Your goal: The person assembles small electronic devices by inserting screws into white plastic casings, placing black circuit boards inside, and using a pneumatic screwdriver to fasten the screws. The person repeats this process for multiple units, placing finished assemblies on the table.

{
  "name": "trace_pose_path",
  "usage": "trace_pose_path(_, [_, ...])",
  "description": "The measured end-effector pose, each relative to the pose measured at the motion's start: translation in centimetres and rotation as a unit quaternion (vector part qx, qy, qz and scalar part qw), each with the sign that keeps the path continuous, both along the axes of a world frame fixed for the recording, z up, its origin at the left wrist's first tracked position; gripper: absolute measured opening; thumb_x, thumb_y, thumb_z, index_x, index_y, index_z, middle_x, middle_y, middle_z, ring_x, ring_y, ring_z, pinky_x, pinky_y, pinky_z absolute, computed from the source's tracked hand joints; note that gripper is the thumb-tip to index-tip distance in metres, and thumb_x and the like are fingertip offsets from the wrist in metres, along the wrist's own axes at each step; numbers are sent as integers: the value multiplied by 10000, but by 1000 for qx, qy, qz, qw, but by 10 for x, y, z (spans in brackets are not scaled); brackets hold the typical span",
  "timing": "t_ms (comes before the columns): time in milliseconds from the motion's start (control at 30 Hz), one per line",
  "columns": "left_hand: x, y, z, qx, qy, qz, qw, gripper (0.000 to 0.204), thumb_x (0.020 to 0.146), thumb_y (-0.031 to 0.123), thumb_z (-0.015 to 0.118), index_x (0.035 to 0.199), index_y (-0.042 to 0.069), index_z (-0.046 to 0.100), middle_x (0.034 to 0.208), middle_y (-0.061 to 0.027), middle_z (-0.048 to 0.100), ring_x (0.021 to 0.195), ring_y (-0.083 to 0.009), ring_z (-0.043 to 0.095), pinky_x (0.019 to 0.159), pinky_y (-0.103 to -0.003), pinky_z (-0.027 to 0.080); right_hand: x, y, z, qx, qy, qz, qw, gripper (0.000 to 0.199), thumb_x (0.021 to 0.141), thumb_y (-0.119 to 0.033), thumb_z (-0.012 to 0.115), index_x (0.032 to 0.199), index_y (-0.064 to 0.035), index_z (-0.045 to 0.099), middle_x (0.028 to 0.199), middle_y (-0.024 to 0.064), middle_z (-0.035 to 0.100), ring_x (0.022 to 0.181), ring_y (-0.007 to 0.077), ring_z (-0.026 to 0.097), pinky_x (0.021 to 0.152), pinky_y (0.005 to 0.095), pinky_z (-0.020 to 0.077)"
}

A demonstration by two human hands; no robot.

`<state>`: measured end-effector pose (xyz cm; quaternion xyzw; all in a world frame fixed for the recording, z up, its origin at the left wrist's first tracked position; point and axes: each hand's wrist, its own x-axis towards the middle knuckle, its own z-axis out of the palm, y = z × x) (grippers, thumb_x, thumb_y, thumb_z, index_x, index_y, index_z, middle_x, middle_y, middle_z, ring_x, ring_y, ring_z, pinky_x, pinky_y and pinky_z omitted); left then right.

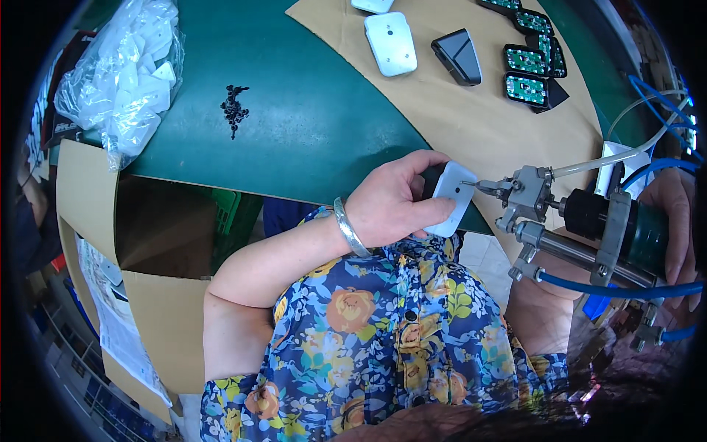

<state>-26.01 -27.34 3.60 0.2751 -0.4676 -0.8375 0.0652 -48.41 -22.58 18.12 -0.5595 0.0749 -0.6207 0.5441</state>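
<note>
On my far left a clear plastic bag (121,85) full of white pieces lies at the edge of the green desk (317,88), with an open cardboard box (87,199) just below it. To the right of the bag, a small heap of black screws (234,110) sits by itself on the desk.

My left hand (398,197), a silver bracelet (348,227) on its wrist, is clamped on a white case (451,202), thumb across its face. I hold the case tilted, in front of my flowered shirt (390,324) and near the desk's edge. Beyond it, on a brown cardboard sheet (471,121), lie a white cover (390,44) and, just right of that, a black case (458,57).

The narrow tip of a metal tool (534,193) reaches over the white case's face; I cannot tell whether it touches. Farther up the sheet, green circuit boards (526,88) in black shells are bunched together. Blue hoses (618,290) run from the tool, and at the far right my right hand (674,225) is wrapped around its thick dark body.
</note>
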Motion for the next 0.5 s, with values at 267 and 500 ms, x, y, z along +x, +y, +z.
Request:
trace_pose_path(267, [-6,4,-3,-24,25,40,999,479,762,156,620,1170,-36,458,779,-84,622,595,-99,591,502,-229,488,11,11,-2,15,0,-34,999,402,792,-149,622,1152,-34,485,751,47,561,625,134,556,537,247,511])
trace_pose_path(500, [18,-7,-19,-32,9,119,992,529,836,146,594,1272,-27,349,906,-83,613,772,-104,601,607,-231,515,8,10,-12,24,-38,-30,999,394,778,-139,634,1132,-27,502,736,40,568,610,131,563,535,247,515])
